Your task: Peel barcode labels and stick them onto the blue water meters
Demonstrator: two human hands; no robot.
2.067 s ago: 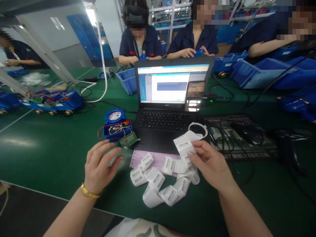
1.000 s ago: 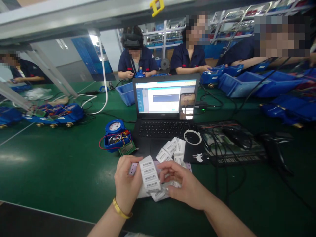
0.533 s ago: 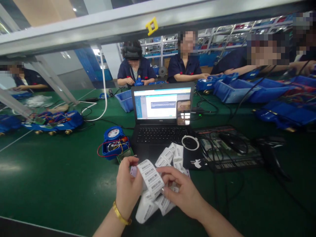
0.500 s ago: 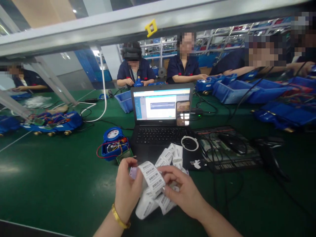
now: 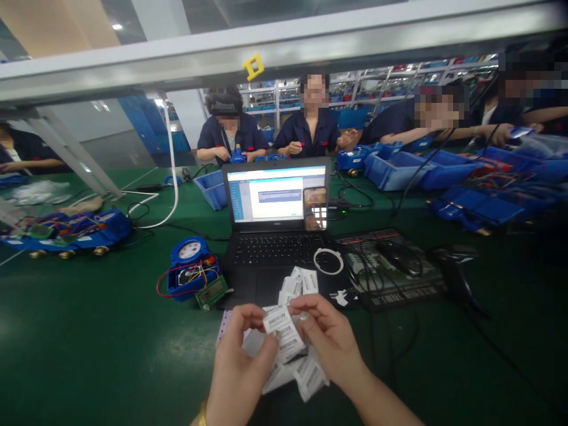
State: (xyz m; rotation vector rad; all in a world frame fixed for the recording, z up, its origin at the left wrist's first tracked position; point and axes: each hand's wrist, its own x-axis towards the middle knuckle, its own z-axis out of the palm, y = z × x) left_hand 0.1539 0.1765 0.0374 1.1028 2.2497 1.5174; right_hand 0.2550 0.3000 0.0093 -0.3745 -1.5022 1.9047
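Pinching the white barcode label strip (image 5: 289,329) from both sides: left hand (image 5: 242,362) has its thumb on the strip's face and fingers behind the left edge; right hand (image 5: 336,342) has thumb and fingertips pressed together at the upper right edge. Both grips closed on the strip, in front of the laptop's near edge. Further folded labels (image 5: 309,376) hang or lie just below the hands; more (image 5: 305,280) lie on the laptop's palm rest beyond them. Gold bracelet (image 5: 203,414) on left wrist.

Pink sheet (image 5: 224,323) partly under the left hand. Laptop (image 5: 248,284) just beyond, screen on, phone (image 5: 315,208) upright against the screen's right side. White ring (image 5: 329,273) and white scraps (image 5: 341,297) at the laptop's right.

Left of the laptop: blue meter (image 5: 173,286), wires showing, green circuit board (image 5: 212,293) beside it. Right: mouse (image 5: 402,258) on a printed mouse pad (image 5: 410,294), then black handheld device (image 5: 459,284). All on the green desk (image 5: 119,337).

Farther left, blue meters with wiring (image 5: 93,232); far right, blue bins (image 5: 393,173). Co-workers (image 5: 308,133) in dark blue sit on the far side. Metal rail (image 5: 146,64) crosses overhead, with yellow clip (image 5: 253,67).
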